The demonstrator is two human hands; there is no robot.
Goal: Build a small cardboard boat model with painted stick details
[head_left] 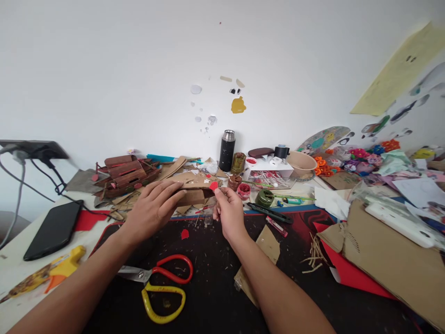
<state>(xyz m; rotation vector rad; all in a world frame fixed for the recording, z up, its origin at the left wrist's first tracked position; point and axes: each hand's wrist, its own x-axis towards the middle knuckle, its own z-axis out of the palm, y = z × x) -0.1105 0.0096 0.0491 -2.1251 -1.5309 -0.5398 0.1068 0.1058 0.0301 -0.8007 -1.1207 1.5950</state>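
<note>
My left hand [153, 208] is closed over a folded brown cardboard piece [193, 197], held above the back part of the dark mat. At the cardboard's right end, my right hand [230, 213] pinches a small red paper piece [213, 185] between thumb and fingers. Whether the paper is stuck to the cardboard, I cannot tell. Another small red paper cutout [185, 234] lies on the mat below. Nearer to me are scissors [149, 274] with one red and one yellow handle, their blades partly hidden by my left forearm.
A yellow glue gun [66, 266] and a black phone [54, 229] lie at left. Behind stand a brown cardboard model [127, 176], a black flask [227, 153] and paint jars [264, 198]. Cardboard sheets [392, 260] fill the right side. A cardboard strip [267, 246] is near my right forearm.
</note>
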